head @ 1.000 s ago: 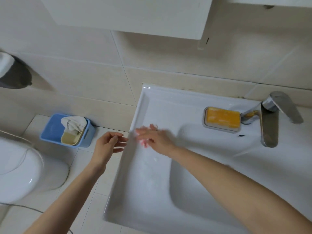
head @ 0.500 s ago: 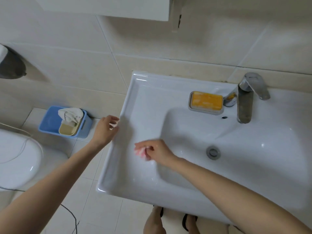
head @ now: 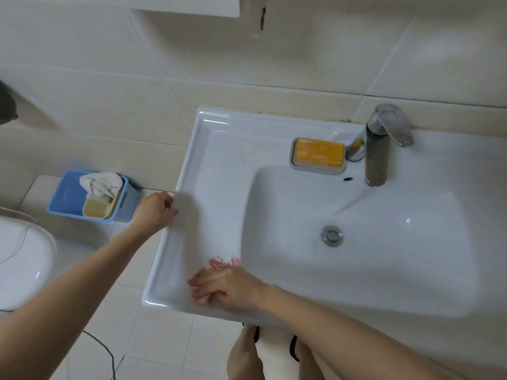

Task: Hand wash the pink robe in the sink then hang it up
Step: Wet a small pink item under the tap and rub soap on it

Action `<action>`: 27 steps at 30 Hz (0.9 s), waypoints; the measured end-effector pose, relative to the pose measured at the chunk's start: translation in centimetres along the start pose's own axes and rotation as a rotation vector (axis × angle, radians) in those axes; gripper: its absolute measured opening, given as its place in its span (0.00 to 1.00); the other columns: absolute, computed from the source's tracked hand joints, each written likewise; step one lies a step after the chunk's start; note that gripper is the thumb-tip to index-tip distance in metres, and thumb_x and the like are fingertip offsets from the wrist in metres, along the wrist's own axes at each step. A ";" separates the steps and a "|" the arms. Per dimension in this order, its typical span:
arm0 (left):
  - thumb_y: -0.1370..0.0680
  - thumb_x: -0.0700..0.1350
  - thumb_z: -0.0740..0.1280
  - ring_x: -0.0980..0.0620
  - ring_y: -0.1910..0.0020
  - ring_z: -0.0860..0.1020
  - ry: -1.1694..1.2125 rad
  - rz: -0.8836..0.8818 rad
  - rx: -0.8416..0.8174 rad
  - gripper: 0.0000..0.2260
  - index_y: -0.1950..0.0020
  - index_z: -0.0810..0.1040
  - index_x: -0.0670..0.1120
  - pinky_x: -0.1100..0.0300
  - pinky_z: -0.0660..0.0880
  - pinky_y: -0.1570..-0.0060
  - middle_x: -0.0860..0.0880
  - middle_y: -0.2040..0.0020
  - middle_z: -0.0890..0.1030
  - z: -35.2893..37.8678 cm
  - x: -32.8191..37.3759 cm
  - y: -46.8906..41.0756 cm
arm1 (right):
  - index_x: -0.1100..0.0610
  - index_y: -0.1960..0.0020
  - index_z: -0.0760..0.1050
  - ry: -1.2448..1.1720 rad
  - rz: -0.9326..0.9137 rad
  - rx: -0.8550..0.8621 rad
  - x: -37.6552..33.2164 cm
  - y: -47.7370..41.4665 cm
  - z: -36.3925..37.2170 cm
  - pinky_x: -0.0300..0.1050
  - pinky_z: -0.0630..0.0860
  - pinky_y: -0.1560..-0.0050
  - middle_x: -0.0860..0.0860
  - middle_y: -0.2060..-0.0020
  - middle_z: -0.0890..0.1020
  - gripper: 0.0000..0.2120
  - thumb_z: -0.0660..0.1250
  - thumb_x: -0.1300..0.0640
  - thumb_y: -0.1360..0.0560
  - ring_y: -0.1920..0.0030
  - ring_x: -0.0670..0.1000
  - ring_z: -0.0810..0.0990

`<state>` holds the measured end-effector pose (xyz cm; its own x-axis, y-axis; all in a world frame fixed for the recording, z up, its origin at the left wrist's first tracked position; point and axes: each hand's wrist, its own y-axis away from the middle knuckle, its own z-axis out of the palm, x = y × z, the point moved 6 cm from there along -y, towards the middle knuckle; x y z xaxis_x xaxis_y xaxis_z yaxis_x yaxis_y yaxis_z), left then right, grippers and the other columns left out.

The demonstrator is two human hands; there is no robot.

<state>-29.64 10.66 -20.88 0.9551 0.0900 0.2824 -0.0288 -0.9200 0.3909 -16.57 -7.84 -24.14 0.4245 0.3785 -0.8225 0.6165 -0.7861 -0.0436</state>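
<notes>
Bathroom with beige wall tiles and a white sink (head: 219, 149), both hands at its left side.
The left hand (head: 155, 213) holds the sink's left rim with curled fingers; the right hand (head: 227, 286) lies flat on the ledge beside the basin, fingers spread. Yellow soap (head: 318, 153) sits just beside the faucet (head: 377, 157) at the back. Where the pink robe is, this view does not tell.

Left hand (head: 155, 212) with curled fingers, right hand (head: 227, 286) flat, fingers outstretched.
</notes>
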 end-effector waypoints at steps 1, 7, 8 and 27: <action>0.27 0.42 0.69 0.44 0.54 0.75 -0.011 -0.011 -0.012 0.08 0.50 0.76 0.40 0.54 0.71 0.56 0.44 0.54 0.78 -0.1 0.1 -0.1 | 0.55 0.50 0.83 -0.017 -0.017 0.000 0.3 1.2 -0.5 0.55 0.59 0.31 0.50 0.39 0.79 0.13 0.60 0.62 0.25 0.34 0.48 0.72; 0.29 0.44 0.73 0.43 0.56 0.75 -0.143 -0.002 -0.125 0.10 0.59 0.73 0.43 0.54 0.71 0.57 0.44 0.61 0.77 -1.0 0.8 -1.2 | 0.60 0.45 0.81 -0.415 0.461 0.464 6.3 11.3 -6.8 0.37 0.76 0.47 0.52 0.48 0.83 0.13 0.63 0.67 0.25 0.46 0.53 0.80; 0.30 0.43 0.74 0.43 0.57 0.75 -0.159 0.007 -0.126 0.10 0.61 0.73 0.44 0.53 0.72 0.57 0.44 0.60 0.78 -1.0 0.8 -1.5 | 0.63 0.47 0.80 -0.704 0.650 0.684 8.9 12.9 -8.8 0.39 0.78 0.58 0.53 0.56 0.83 0.11 0.63 0.70 0.26 0.54 0.56 0.80; 0.34 0.44 0.77 0.41 0.60 0.75 -0.117 -0.081 -0.059 0.11 0.65 0.75 0.45 0.53 0.73 0.61 0.42 0.63 0.79 -1.2 0.8 -1.7 | 0.56 0.53 0.78 -1.517 0.827 1.087 17.7 16.8 -21.8 0.38 0.71 0.66 0.53 0.59 0.78 0.06 0.65 0.60 0.29 0.66 0.45 0.73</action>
<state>-29.18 12.75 -20.25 0.9828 0.1149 0.1448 0.0360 -0.8873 0.4597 15.77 -3.71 -27.01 -0.7965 -0.3246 -0.5101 -0.2065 -0.6469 0.7340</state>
